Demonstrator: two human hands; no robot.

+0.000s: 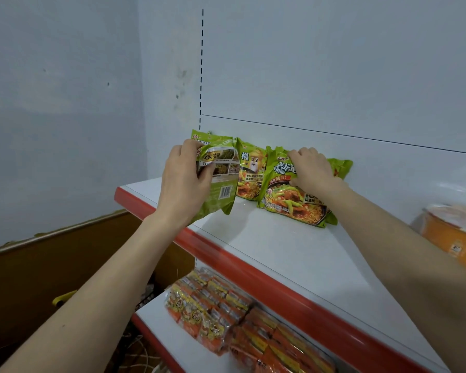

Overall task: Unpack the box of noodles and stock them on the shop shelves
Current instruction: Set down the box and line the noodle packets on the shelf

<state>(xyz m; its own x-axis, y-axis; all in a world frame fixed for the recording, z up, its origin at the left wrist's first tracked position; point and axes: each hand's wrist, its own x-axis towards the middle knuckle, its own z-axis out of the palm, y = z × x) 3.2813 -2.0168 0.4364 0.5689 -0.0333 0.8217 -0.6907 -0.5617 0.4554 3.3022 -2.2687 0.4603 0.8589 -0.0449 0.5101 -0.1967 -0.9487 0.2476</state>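
The left noodle packet [222, 189] is being held at the upper shelf's [280, 251] left end, the left grip [186, 181] curling round its side. The right grip [311, 168] is clutching the right noodle packet's [288, 204] top edge; a middle packet [249, 181] is standing between them.

Soft, cool, even light with faint shadows. Edges bend from the wide lens; the orange tub [453, 235] is blurred.

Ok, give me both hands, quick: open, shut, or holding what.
Left hand: grips a green noodle packet, barcode side out.
Right hand: grips the top of a second green packet on the shelf.
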